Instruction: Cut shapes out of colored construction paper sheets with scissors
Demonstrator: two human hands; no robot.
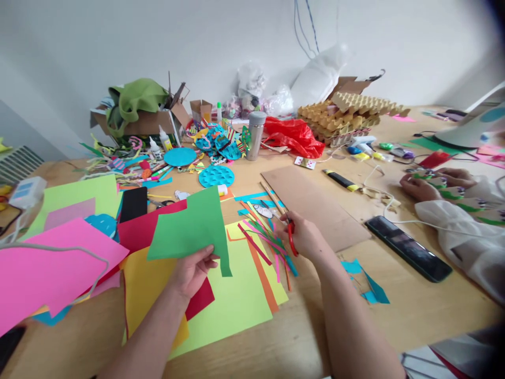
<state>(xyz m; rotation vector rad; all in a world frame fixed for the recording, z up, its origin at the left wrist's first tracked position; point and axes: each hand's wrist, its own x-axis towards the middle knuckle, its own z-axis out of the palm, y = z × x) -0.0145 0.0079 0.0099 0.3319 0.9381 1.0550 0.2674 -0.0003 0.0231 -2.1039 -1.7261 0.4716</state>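
My left hand (192, 272) pinches the lower edge of a green paper sheet (191, 227) and holds it up above the table. My right hand (303, 235) is closed round red-handled scissors (291, 236), whose blades point away from me over a heap of thin coloured paper strips (265, 238). Under both hands lie overlapping sheets: lime yellow (236, 295), orange-yellow (148, 284), red (142, 229) and pink (47, 268).
A brown cardboard sheet (311, 205) lies beyond my right hand, a black phone (408, 247) to its right. Another person's hands (430, 184) in white sleeves work at the right. Egg cartons (347, 113), a red bag (294, 137), a metal bottle (255, 134) and craft clutter crowd the back.
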